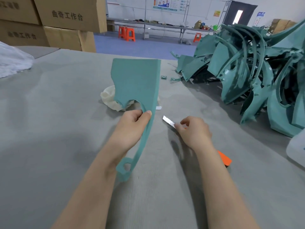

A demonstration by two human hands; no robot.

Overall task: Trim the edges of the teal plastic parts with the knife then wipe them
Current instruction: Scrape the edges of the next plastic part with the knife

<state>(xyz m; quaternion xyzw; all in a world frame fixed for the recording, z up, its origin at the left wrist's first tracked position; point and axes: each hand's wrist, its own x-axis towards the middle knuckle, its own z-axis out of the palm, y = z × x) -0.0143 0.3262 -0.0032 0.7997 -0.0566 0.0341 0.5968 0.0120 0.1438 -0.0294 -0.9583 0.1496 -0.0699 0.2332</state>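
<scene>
My left hand (pixel 132 125) grips a flat teal plastic part (pixel 136 81) at its curved cutout and holds it upright above the table. The part's long thin arm runs down past my wrist to a small ring end. My right hand (pixel 194 129) grips a utility knife (pixel 169 122) with an orange handle. Its bare blade points up and left, a short way right of the part's right edge and not touching it. A crumpled white cloth (pixel 109 100) lies on the table behind the part, partly hidden by it.
A big heap of teal plastic parts (pixel 247 71) fills the right side of the grey padded table (pixel 66 129). Small teal scraps (pixel 163 77) lie near it. A clear plastic bag (pixel 13 61) sits far left, cardboard boxes (pixel 66 22) behind it. A white object (pixel 297 149) lies at the right edge.
</scene>
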